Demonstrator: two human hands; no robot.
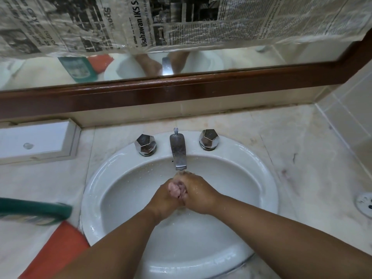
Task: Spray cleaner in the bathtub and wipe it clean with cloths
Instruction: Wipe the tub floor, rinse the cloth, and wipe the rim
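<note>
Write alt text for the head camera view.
Two bare hands, left hand and right hand, rub together under a chrome faucet over a white sink. Newspaper covers the mirror above.

A white oval sink (96, 178) is set into a pale marble desk (302, 158), with beige tiles (352, 101) on the right. The wood-framed mirror (221, 59) is mostly covered by newspaper (181, 19).

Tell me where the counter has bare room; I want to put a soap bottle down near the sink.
Bare marble lies right of the sink, reaching the tiled wall, and behind the taps. The left is crowded: white box, green object, orange cloth.
</note>
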